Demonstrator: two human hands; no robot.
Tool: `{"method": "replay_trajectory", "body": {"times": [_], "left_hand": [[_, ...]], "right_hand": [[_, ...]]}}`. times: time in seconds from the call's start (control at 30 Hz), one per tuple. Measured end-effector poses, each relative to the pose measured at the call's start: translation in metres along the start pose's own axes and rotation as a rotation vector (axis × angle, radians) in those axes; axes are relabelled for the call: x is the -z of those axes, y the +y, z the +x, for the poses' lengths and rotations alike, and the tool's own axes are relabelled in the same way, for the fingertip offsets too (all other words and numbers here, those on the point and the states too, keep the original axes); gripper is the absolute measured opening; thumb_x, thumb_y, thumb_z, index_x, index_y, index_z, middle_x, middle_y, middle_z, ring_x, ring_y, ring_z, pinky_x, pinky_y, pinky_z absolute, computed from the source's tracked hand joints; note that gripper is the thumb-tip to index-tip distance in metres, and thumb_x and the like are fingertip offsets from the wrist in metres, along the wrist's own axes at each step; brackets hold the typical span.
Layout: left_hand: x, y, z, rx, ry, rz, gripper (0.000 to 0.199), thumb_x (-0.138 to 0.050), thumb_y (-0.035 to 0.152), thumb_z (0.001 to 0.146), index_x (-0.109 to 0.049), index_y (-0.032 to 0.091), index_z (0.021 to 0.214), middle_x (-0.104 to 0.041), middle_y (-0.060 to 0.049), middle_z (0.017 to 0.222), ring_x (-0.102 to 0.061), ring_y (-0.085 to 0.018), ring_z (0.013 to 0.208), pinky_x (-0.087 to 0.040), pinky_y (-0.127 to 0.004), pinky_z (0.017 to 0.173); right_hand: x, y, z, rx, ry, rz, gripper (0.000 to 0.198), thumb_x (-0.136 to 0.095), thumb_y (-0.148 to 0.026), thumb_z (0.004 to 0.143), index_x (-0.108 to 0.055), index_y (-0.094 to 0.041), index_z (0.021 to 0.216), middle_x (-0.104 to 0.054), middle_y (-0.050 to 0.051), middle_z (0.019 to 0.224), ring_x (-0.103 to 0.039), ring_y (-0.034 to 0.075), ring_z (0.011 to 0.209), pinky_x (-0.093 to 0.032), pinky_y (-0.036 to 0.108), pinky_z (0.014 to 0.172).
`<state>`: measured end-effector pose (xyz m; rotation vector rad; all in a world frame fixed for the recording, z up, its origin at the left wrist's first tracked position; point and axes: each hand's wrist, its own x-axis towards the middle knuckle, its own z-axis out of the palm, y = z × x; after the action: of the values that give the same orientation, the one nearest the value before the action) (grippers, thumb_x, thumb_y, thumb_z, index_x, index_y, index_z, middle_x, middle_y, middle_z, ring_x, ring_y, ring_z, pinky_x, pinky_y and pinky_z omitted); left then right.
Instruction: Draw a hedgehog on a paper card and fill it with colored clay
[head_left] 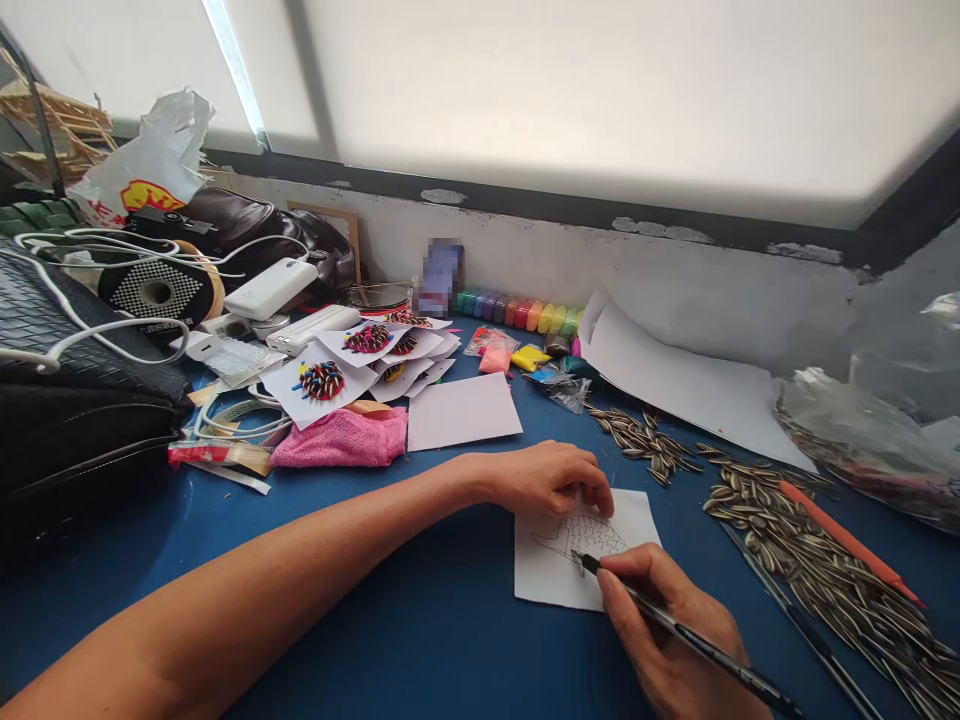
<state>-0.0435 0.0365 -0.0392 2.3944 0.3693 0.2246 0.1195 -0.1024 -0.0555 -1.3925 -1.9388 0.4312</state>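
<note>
My right hand (675, 635) is closed around a black pen (697, 645), its tip on a small white sheet of paper (536, 572). On that sheet is a line drawing (596, 537) of a rounded body filled with small wavy marks, pointed at the left, with a short leg below. My left hand (555, 478) rests palm down over the sheet's upper edge, fingers bent and fingertips on the paper, with nothing in its grasp. Striped sunflower seeds (810, 560) lie to the right, an orange pen-like stick (847, 540) across them.
A blank white card (465, 412) and a pink cloth (341, 438) lie beyond my left forearm. Decorated cards (322, 382) overlap at the left near a black bag (82, 400). Colored clay blocks (525, 316) line the wall. A curled white sheet (675, 375) stands at the back right.
</note>
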Motion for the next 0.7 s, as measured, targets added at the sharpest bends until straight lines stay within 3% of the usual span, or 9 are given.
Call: {"method": "replay_trajectory", "body": {"times": [0.4,0.7], "left_hand": [[0.0008,-0.0001,-0.0001,-0.002,-0.006,0.014,0.043,-0.044,-0.004,0.074,-0.066,0.014,0.105,-0.060,-0.005,0.102,-0.054,-0.016,0.099,-0.039,-0.025,0.094],[-0.0007,-0.0011,-0.0002,-0.003,0.009,-0.015,0.042,-0.043,-0.005,0.073,-0.066,0.016,0.102,-0.060,-0.004,0.100,-0.054,-0.015,0.097,-0.039,-0.026,0.093]], "right_hand": [[0.0012,0.0062,-0.0055,-0.004,-0.044,-0.037,0.019,-0.051,-0.032,0.093,-0.058,-0.024,0.077,-0.058,-0.004,0.056,-0.055,0.011,0.042,-0.044,0.019,0.041],[0.0004,-0.0019,-0.0060,-0.167,0.133,-0.058,0.022,-0.051,-0.039,0.092,-0.057,-0.025,0.076,-0.058,-0.006,0.055,-0.054,0.012,0.043,-0.042,0.021,0.043]]}}
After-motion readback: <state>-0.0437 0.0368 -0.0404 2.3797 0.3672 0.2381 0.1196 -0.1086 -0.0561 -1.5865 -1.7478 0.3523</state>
